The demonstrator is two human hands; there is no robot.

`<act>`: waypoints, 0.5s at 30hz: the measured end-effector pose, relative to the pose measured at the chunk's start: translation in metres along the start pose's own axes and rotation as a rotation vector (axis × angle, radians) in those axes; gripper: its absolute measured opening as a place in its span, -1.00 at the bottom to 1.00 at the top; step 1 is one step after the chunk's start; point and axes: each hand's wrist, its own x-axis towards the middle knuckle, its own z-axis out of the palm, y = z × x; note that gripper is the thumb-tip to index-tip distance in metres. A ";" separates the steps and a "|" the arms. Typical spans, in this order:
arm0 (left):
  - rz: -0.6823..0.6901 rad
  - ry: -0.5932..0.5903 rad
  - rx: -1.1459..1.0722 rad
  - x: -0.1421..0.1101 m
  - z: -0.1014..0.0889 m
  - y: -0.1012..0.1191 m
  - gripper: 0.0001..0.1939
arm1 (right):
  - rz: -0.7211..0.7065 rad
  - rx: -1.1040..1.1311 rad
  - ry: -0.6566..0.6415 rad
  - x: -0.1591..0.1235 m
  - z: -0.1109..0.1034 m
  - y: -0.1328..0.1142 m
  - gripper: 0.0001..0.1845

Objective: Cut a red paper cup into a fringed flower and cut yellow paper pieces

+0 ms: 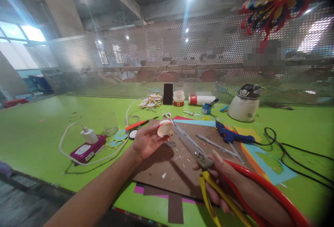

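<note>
1 scissors (194, 148), right hand (221, 171) clamped round its handles. Blades point to 11 o'clock, long axis 11–5, tips at the edge of 1 paper piece (165, 130); can't tell if they touch. Paper piece sits over the board (159, 166), at 11 from its middle, pinched in left hand (146, 142). Also from board middle: 1 phone (168, 94) just before 12, 1 glue gun (235, 136) at 2, 1 socket (87, 150) at 9.

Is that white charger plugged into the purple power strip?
Plugged in, it seems: the white charger stands tight against the purple power strip, no prongs showing.
</note>
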 end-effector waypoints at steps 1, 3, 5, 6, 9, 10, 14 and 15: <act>-0.002 -0.002 0.000 0.000 0.000 0.000 -0.75 | 0.005 0.002 0.006 0.000 0.001 -0.001 -0.39; -0.005 -0.007 0.003 0.000 0.000 0.000 -0.75 | 0.017 0.012 0.023 -0.002 0.004 -0.005 -0.39; -0.003 -0.010 0.010 0.000 0.000 0.000 -0.76 | 0.012 0.011 0.042 -0.004 0.007 -0.009 -0.38; -0.001 -0.010 0.012 0.001 0.000 -0.001 -0.76 | 0.009 0.003 0.043 -0.005 0.008 -0.010 -0.36; 0.002 -0.009 0.018 0.001 -0.001 -0.001 -0.76 | 0.012 -0.015 0.029 -0.006 0.010 -0.012 -0.29; 0.001 -0.013 0.021 0.002 -0.001 -0.001 -0.76 | 0.020 -0.014 0.030 -0.007 0.010 -0.012 -0.28; -0.001 -0.048 0.035 0.002 -0.002 0.000 -0.76 | 0.033 0.028 0.064 -0.006 0.011 -0.011 -0.35; -0.002 -0.058 0.037 0.002 -0.002 0.000 -0.76 | 0.035 0.034 0.067 -0.006 0.011 -0.011 -0.36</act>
